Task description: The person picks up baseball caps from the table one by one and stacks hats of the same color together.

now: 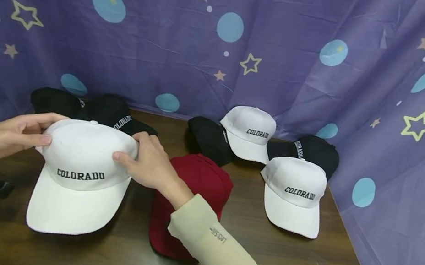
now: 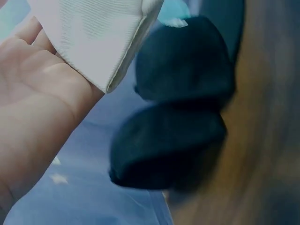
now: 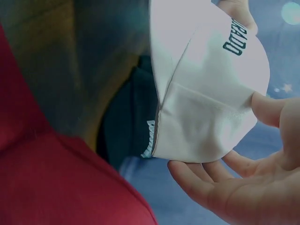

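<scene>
A white baseball cap [image 1: 85,154] lettered COLORADO is held up off the table at the left, its brim toward me. My left hand [image 1: 13,136] grips one side of the crown, thumb in front and fingers behind. On the opposite side my right hand [image 1: 155,163] pinches the crown, and the right wrist view shows its thumb on the white cap [image 3: 206,112] with the fingers at the back edge. A red cap [image 1: 201,177] lies under my right forearm, partly hidden by it.
Two black caps [image 1: 109,111] sit behind the held one. On the right are two white caps [image 1: 296,183] and two black caps [image 1: 317,154], some overlapping. A purple curtain [image 1: 276,45] closes off the back and right of the wooden table [image 1: 271,262].
</scene>
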`<state>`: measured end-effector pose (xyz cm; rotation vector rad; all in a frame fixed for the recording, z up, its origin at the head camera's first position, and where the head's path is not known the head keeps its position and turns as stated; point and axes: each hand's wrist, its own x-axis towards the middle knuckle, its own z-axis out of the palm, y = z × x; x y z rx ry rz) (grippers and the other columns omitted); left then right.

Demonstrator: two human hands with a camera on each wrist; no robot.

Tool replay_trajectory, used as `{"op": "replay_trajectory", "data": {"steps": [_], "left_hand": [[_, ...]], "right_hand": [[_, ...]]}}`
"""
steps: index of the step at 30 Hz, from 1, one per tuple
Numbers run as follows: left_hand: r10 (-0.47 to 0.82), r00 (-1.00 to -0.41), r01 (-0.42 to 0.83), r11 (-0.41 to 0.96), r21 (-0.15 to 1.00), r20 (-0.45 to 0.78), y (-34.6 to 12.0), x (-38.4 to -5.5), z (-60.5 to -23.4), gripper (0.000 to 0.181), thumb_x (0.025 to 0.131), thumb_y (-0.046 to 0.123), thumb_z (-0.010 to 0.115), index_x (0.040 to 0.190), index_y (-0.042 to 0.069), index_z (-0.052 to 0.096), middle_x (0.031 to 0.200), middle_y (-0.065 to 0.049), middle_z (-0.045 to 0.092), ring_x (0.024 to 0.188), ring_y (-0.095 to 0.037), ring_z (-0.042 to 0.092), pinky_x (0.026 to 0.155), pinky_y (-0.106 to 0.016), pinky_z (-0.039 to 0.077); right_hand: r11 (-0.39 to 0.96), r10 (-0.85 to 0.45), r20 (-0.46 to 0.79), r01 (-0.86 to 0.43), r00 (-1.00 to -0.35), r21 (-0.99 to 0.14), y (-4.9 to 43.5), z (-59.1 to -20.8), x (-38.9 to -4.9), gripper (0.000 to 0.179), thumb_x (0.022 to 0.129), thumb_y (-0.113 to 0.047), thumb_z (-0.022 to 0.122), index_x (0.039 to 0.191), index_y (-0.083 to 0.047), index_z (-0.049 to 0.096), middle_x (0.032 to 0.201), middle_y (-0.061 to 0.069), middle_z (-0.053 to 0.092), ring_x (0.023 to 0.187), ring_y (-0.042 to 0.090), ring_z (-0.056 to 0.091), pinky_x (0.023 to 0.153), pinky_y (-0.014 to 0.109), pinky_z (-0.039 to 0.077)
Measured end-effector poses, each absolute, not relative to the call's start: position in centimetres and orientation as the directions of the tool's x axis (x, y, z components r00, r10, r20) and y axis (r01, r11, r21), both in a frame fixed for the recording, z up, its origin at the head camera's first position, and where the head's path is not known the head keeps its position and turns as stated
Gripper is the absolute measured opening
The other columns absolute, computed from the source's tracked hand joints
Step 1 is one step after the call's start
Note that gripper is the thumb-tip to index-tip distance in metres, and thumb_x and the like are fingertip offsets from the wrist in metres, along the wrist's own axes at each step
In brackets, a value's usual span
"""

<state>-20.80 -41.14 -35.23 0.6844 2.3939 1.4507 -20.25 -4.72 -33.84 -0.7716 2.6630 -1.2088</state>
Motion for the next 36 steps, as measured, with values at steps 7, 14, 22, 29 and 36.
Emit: {"op": "replay_trajectory", "data": {"steps": [7, 14, 22, 29, 36], "left_hand": [[0.551, -0.832, 0.162, 0.358, 0.919, -0.068, -43.2, -21.2, -37.2, 0.054, 0.108, -0.004, 0.043, 0.160, 0.010, 0.039, 0.144, 0.002, 0.065, 0.125, -0.014, 0.065, 0.093, -0.029, 0.054], [0.551, -0.825, 0.092, 0.357, 0.930, -0.130, -44.4, -21.2, -38.9, 0.053, 0.109, -0.003, 0.042, 0.160, 0.008, 0.036, 0.146, 0.002, 0.064, 0.129, -0.011, 0.062, 0.095, -0.027, 0.050], [0.544, -0.827, 0.106, 0.398, 0.911, -0.141, -45.0, -21.6, -40.3, 0.053, 0.110, 0.001, 0.043, 0.162, 0.008, 0.035, 0.148, 0.003, 0.061, 0.132, -0.006, 0.058, 0.094, -0.024, 0.047], [0.509, -0.842, 0.079, 0.446, 0.892, -0.180, -45.3, -21.4, -41.0, 0.052, 0.113, 0.006, 0.042, 0.164, 0.010, 0.032, 0.152, 0.009, 0.056, 0.134, 0.004, 0.052, 0.094, -0.021, 0.045], [0.470, -0.862, 0.072, 0.486, 0.871, -0.191, -46.0, -21.4, -41.4, 0.050, 0.113, 0.007, 0.045, 0.162, 0.010, 0.035, 0.145, 0.013, 0.060, 0.129, 0.004, 0.055, 0.092, -0.021, 0.046]], "right_hand": [[0.596, -0.451, 0.025, -0.322, -0.892, -0.736, -7.3, -35.9, -20.3, 0.054, 0.100, -0.040, 0.074, 0.139, -0.008, 0.055, 0.125, 0.005, 0.056, 0.096, 0.014, 0.055, 0.076, 0.023, 0.053], [0.631, -0.422, -0.023, -0.275, -0.906, -0.726, -8.6, -37.3, -20.1, 0.053, 0.100, -0.043, 0.073, 0.138, -0.010, 0.056, 0.125, 0.004, 0.056, 0.099, 0.016, 0.057, 0.080, 0.026, 0.053], [0.667, -0.400, -0.028, -0.270, -0.916, -0.694, -9.4, -38.6, -20.0, 0.054, 0.101, -0.045, 0.070, 0.141, -0.011, 0.056, 0.126, 0.005, 0.057, 0.105, 0.018, 0.058, 0.084, 0.029, 0.053], [0.679, -0.408, -0.061, -0.258, -0.911, -0.688, -9.9, -39.4, -19.9, 0.058, 0.102, -0.046, 0.067, 0.146, -0.011, 0.052, 0.133, 0.004, 0.057, 0.106, 0.017, 0.059, 0.087, 0.029, 0.054], [0.662, -0.431, -0.088, -0.249, -0.898, -0.707, -10.1, -39.5, -20.0, 0.060, 0.100, -0.041, 0.072, 0.148, -0.011, 0.049, 0.135, 0.001, 0.058, 0.107, 0.014, 0.058, 0.091, 0.028, 0.055]]}}
